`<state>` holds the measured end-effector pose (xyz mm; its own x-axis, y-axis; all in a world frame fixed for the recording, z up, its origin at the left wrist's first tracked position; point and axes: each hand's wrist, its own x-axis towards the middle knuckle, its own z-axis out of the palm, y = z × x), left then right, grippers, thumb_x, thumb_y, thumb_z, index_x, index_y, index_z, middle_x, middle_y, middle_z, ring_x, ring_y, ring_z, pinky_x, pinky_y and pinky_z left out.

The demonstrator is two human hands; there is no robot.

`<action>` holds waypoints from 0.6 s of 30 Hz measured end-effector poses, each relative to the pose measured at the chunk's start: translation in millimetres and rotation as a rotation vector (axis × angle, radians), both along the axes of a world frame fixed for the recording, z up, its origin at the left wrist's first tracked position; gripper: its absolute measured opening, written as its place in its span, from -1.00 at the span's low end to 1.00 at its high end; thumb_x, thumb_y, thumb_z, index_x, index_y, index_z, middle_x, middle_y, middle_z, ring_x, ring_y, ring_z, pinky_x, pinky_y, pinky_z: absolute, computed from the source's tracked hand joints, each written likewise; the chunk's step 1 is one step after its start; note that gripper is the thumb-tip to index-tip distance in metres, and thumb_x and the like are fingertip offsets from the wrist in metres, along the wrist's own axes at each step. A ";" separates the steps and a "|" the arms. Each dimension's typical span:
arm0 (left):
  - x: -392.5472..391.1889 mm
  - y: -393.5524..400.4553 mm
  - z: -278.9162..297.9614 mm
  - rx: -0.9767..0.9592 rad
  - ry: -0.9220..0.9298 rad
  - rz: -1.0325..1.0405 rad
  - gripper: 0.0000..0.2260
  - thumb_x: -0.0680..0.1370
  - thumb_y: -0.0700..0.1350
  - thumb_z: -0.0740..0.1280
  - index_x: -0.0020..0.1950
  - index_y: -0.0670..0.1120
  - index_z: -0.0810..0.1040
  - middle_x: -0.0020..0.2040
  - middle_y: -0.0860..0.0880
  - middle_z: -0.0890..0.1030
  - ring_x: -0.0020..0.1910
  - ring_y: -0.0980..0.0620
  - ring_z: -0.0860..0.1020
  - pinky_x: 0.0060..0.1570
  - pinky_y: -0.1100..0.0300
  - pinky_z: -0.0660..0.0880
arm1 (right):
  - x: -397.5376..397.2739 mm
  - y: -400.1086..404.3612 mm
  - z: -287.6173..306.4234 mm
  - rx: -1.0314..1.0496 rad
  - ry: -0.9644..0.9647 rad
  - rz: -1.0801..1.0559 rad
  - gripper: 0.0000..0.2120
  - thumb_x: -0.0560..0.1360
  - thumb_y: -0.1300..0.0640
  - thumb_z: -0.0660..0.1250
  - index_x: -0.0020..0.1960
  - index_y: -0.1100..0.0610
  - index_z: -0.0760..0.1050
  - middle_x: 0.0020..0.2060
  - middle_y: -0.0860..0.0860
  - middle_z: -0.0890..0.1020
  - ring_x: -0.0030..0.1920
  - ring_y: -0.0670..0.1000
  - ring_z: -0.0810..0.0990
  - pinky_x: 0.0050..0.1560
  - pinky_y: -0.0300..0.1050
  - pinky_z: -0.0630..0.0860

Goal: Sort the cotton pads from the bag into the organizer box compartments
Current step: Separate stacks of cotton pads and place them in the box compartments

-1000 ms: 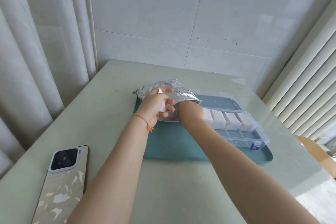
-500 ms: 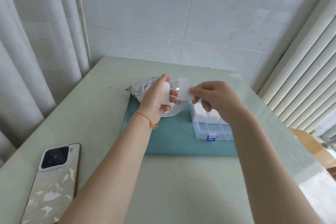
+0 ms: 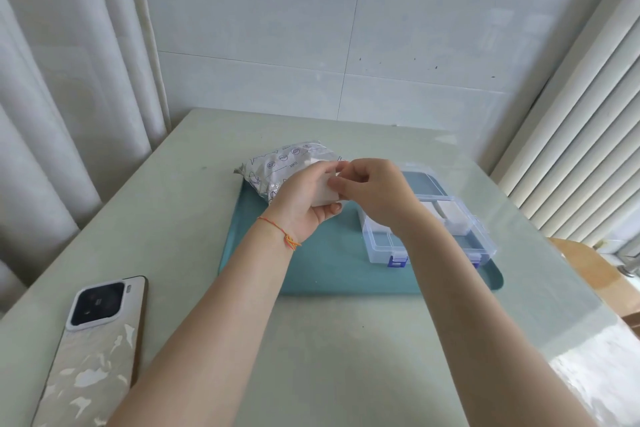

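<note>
Cotton pads (image 3: pixel 454 215) fill the organizer box's (image 3: pixel 485 246) far compartments — both hands' fingers (image 3: pixel 341 189) pinch a pad stack (image 3: pixel 325 192).

Single head-worn view, forward and down, close above the table (image 3: pixel 346 357).

Teal tray (image 3: pixel 311 270); silver bag (image 3: pixel 277 166), blue print; clear box (image 3: pixel 450 246), blue latches; white pads (image 3: pixel 323 192); pearly flecked phone (image 3: pixel 93 350); orange-red wrist string (image 3: pixel 280 230).
</note>
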<state>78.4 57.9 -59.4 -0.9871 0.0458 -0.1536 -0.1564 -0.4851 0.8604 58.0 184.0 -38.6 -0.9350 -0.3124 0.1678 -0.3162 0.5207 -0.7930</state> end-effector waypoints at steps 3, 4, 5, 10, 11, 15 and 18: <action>-0.2 0.0 0.3 -0.024 -0.009 -0.005 -0.85 0.60 -0.17 0.26 -0.12 -0.12 0.59 -0.32 -0.02 0.55 -0.44 0.08 0.50 -0.51 0.29 0.33 | -2.5 -1.4 -0.6 0.144 0.078 0.001 -0.78 0.49 0.10 0.43 -0.29 0.10 0.51 -0.46 -0.13 0.43 -0.42 -0.10 0.34 -0.40 -0.29 0.26; -0.2 0.1 -0.2 -0.037 -0.009 -0.005 -0.84 0.60 -0.17 0.26 -0.14 -0.11 0.59 -0.32 -0.03 0.55 -0.44 0.09 0.49 -0.51 0.29 0.33 | -2.7 -2.3 -1.5 0.184 0.119 -0.013 -0.78 0.48 0.09 0.43 -0.29 0.07 0.48 -0.41 -0.10 0.42 -0.40 -0.10 0.34 -0.39 -0.29 0.25; -0.4 0.2 -0.9 -0.044 -0.013 -0.004 -0.84 0.61 -0.18 0.25 -0.13 -0.12 0.59 -0.31 -0.04 0.55 -0.44 0.09 0.49 -0.52 0.29 0.34 | -3.4 -2.4 -3.0 0.211 0.161 -0.036 -0.81 0.47 0.08 0.43 -0.25 0.05 0.47 -0.32 -0.08 0.43 -0.35 -0.12 0.36 -0.37 -0.32 0.25; -0.3 -6.0 -3.2 -0.077 -0.073 -0.046 -0.85 0.59 -0.23 0.21 -0.06 -0.10 0.57 -0.35 -0.02 0.47 -0.43 0.07 0.44 -0.45 0.27 0.39 | 2.2 4.6 -1.6 0.247 0.202 0.086 -0.38 0.32 -0.08 0.56 0.28 -0.03 0.37 0.10 -0.06 0.38 0.11 -0.05 0.41 0.11 -0.19 0.39; 0.7 -5.6 -2.5 -0.076 -0.078 -0.073 -0.86 0.58 -0.24 0.22 -0.10 -0.09 0.55 -0.35 -0.01 0.43 -0.42 0.08 0.41 -0.43 0.27 0.39 | 4.3 4.5 -0.9 0.317 0.211 0.131 -0.27 0.28 -0.11 0.58 0.36 -0.06 0.33 0.17 -0.06 0.37 0.22 -0.02 0.36 0.22 -0.11 0.36; 4.7 -1.3 -0.4 -0.191 -0.045 -0.147 -0.81 0.56 -0.23 0.23 -0.21 -0.01 0.48 -0.34 0.00 0.41 -0.41 0.10 0.45 -0.36 0.25 0.37 | 7.0 -1.2 -7.3 0.490 0.327 0.166 -0.23 0.28 -0.14 0.56 0.41 -0.11 0.32 0.29 -0.13 0.37 0.29 -0.02 0.29 0.30 0.03 0.30; 5.0 -1.9 -1.0 -0.200 -0.067 -0.188 -0.83 0.57 -0.19 0.24 -0.18 0.03 0.48 -0.29 0.03 0.45 -0.33 0.10 0.50 -0.29 0.24 0.41 | 8.4 -1.2 -7.8 0.460 0.363 0.203 -0.33 0.33 -0.02 0.54 0.38 -0.13 0.38 0.29 -0.20 0.41 0.31 -0.04 0.29 0.28 0.04 0.29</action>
